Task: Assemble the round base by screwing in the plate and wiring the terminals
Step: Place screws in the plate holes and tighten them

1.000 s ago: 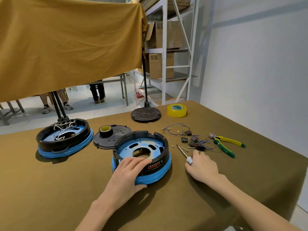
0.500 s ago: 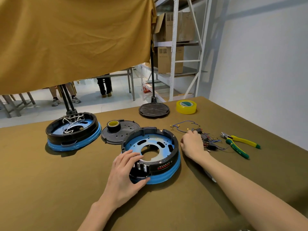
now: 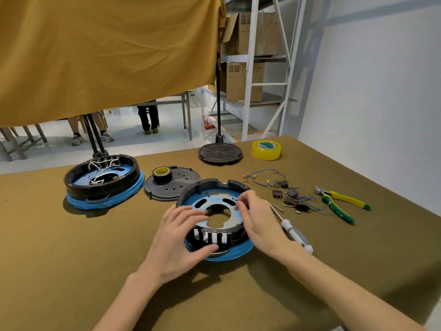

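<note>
Fingers of the left hand point(image 3: 177, 237) curl around the near wall of the round base point(image 3: 216, 217), thumb outside; the right hand point(image 3: 259, 217) pinches its far-right rim. Black-walled, blue-skirted, with a blue slotted plate point(image 3: 210, 201) inside, it sits mid-table point(image 3: 59, 259). Two bases point(image 3: 103, 181) show, two tape rolls point(image 3: 266, 149), one screwdriver point(image 3: 293, 232), one pair of pliers point(image 3: 338, 203).

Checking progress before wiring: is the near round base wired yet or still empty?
Still empty: the near round base shows only its bare blue plate, no wires.
</note>
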Action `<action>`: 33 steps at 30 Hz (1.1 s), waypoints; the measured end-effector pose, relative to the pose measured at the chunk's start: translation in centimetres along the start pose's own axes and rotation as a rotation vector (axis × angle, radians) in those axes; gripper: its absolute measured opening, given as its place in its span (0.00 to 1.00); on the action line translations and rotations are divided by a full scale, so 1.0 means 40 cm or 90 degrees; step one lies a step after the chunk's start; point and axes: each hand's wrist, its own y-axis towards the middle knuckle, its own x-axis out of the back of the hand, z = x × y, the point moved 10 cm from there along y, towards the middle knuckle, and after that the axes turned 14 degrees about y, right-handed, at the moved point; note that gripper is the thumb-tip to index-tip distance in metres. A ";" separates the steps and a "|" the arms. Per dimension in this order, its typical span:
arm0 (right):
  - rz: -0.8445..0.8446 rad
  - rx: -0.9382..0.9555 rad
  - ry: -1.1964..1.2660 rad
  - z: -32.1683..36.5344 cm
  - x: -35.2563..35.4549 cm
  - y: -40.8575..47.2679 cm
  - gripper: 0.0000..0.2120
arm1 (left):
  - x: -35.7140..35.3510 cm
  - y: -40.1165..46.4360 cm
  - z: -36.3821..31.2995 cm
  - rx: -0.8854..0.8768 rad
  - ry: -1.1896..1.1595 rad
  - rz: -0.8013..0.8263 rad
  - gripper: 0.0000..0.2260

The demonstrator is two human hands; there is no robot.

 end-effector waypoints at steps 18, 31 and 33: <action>0.077 0.022 0.006 0.021 -0.058 -0.015 0.07 | 0.002 -0.015 0.028 0.073 0.037 0.016 0.23; 0.118 0.068 0.090 0.107 -0.007 -0.043 0.07 | -0.005 0.013 -0.052 0.042 -0.035 -0.057 0.14; 0.132 0.051 0.101 0.109 -0.003 -0.040 0.06 | -0.013 0.012 -0.064 0.047 -0.034 -0.075 0.14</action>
